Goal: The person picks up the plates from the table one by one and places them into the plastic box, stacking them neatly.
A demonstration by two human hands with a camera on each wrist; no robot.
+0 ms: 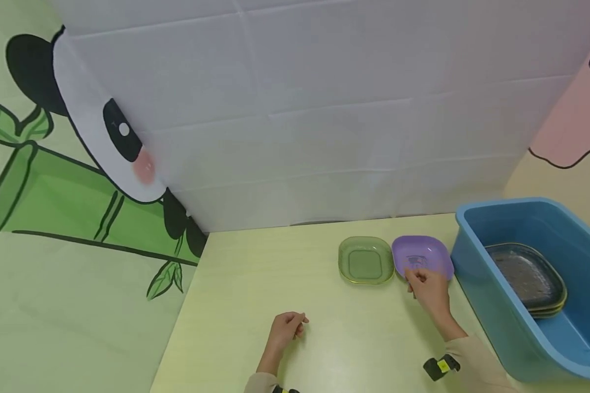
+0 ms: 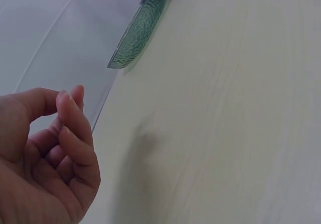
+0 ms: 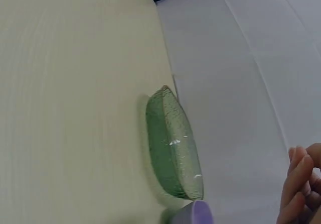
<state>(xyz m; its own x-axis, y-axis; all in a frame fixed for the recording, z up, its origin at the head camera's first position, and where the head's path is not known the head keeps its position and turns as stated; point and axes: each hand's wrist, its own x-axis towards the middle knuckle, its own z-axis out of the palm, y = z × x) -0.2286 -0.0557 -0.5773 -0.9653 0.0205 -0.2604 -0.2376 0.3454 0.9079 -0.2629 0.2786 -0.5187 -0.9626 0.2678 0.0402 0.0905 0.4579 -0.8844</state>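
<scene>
A green translucent dish (image 1: 366,260) lies on the table, and a purple dish (image 1: 423,255) sits close at its right. Over the purple dish's near edge hovers my right hand (image 1: 429,289), its fingers loosely bent with nothing between them; in the right wrist view the hand (image 3: 303,186) appears apart from both dishes. My left hand (image 1: 285,330) hangs above the table nearer to me. In the left wrist view its fingers (image 2: 75,151) are loosely curled around nothing, with the green dish (image 2: 140,30) farther off.
At the right stands a deep blue plastic tub (image 1: 491,316) with a stack of dark, gold-rimmed dishes (image 1: 526,275) inside. A pale cloth wall (image 1: 324,120) rises behind the table's (image 1: 246,278) far edge, and a panda-printed cloth hangs at the left.
</scene>
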